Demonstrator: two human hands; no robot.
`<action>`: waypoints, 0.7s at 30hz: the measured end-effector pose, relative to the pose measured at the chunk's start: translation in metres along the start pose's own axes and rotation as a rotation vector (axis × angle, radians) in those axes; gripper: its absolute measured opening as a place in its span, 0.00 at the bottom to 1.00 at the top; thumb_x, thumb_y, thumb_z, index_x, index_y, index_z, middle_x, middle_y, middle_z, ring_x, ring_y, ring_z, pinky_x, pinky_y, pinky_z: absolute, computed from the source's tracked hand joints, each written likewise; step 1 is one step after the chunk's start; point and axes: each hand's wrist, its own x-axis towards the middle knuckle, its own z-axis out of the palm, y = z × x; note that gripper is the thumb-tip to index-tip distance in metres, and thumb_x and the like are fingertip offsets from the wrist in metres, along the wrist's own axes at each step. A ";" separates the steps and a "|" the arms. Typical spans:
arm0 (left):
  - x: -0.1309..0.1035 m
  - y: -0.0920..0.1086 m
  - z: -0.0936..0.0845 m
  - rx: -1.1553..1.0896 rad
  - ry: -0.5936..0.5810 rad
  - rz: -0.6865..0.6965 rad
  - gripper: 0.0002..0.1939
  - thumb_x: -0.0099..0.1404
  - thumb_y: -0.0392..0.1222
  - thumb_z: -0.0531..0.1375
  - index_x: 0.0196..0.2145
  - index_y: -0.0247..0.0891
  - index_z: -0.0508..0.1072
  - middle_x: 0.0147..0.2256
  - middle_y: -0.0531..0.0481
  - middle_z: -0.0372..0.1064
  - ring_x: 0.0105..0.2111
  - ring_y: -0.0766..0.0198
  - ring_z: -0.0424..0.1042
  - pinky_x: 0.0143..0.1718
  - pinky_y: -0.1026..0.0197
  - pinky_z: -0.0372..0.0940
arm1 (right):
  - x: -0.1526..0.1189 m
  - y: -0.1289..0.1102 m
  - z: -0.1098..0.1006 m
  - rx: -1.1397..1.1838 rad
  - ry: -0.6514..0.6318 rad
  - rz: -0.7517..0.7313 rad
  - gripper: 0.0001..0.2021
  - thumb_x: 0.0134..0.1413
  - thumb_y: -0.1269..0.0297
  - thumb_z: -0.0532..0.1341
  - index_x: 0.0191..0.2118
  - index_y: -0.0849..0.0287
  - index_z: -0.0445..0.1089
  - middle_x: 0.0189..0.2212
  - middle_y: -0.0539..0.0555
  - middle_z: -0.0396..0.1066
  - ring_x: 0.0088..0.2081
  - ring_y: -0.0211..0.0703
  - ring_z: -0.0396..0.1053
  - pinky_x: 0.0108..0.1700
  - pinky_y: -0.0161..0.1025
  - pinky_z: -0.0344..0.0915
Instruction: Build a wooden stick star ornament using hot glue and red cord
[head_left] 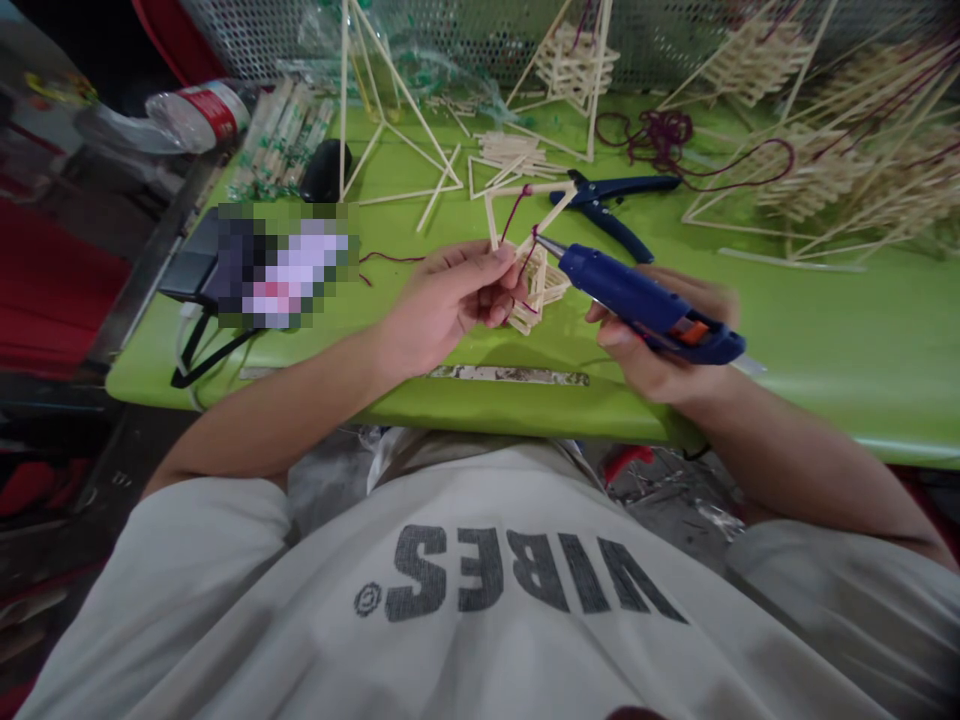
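My left hand (pixel 469 295) is closed, pinching a small triangular frame of pale wooden sticks (pixel 553 212). Dark red string (pixel 513 212) is tied to the frame's sticks. Below it, beside my fingers, is a small stacked lattice of sticks (pixel 551 285). My right hand (pixel 645 350) is wrapped round a blue hot glue gun (pixel 630 295), partly blurred. The gun's metal nozzle points left and meets, or nearly meets, a string knot on the frame's right stick. Part of the frame is hidden behind my left fingers.
Blue-handled pliers (pixel 619 205) lie behind the glue gun. Stick structures (pixel 802 180) and tangled red string (pixel 660 135) fill the back right. At the left are wrapped stick bundles (pixel 281 135), a plastic bottle (pixel 199 115) and a black box (pixel 199 255). A flat strip (pixel 510 375) lies near the green table's front edge.
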 end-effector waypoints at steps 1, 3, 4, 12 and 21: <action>0.000 0.000 0.000 -0.006 -0.007 -0.008 0.24 0.87 0.46 0.69 0.30 0.38 0.78 0.30 0.51 0.77 0.25 0.72 0.70 0.28 0.67 0.66 | 0.001 -0.001 0.000 0.026 0.015 -0.037 0.19 0.71 0.41 0.76 0.35 0.47 0.77 0.29 0.52 0.79 0.27 0.50 0.74 0.28 0.51 0.66; 0.001 0.000 0.000 -0.022 -0.020 -0.023 0.24 0.87 0.45 0.69 0.29 0.38 0.78 0.32 0.50 0.79 0.25 0.73 0.71 0.28 0.67 0.67 | 0.002 -0.003 0.001 0.051 0.018 -0.066 0.15 0.69 0.47 0.77 0.35 0.47 0.78 0.29 0.51 0.79 0.27 0.48 0.75 0.27 0.49 0.65; 0.001 0.000 0.000 -0.027 -0.018 -0.029 0.24 0.87 0.45 0.70 0.29 0.38 0.78 0.33 0.50 0.79 0.26 0.73 0.71 0.28 0.68 0.67 | 0.002 -0.003 0.001 0.050 0.017 -0.059 0.15 0.70 0.47 0.77 0.35 0.47 0.78 0.29 0.51 0.79 0.27 0.48 0.76 0.27 0.50 0.65; 0.002 -0.001 -0.001 -0.066 -0.026 -0.046 0.23 0.85 0.45 0.72 0.29 0.36 0.79 0.35 0.48 0.80 0.26 0.74 0.72 0.29 0.71 0.68 | 0.002 -0.004 0.000 0.074 0.019 -0.055 0.19 0.70 0.42 0.78 0.35 0.47 0.78 0.29 0.51 0.78 0.26 0.50 0.74 0.29 0.52 0.69; 0.001 0.000 0.001 0.029 0.034 -0.041 0.27 0.85 0.53 0.73 0.29 0.38 0.77 0.34 0.50 0.78 0.27 0.71 0.71 0.29 0.65 0.68 | 0.002 -0.005 0.000 0.005 0.016 -0.037 0.19 0.71 0.40 0.75 0.34 0.45 0.77 0.28 0.51 0.78 0.27 0.52 0.77 0.26 0.53 0.68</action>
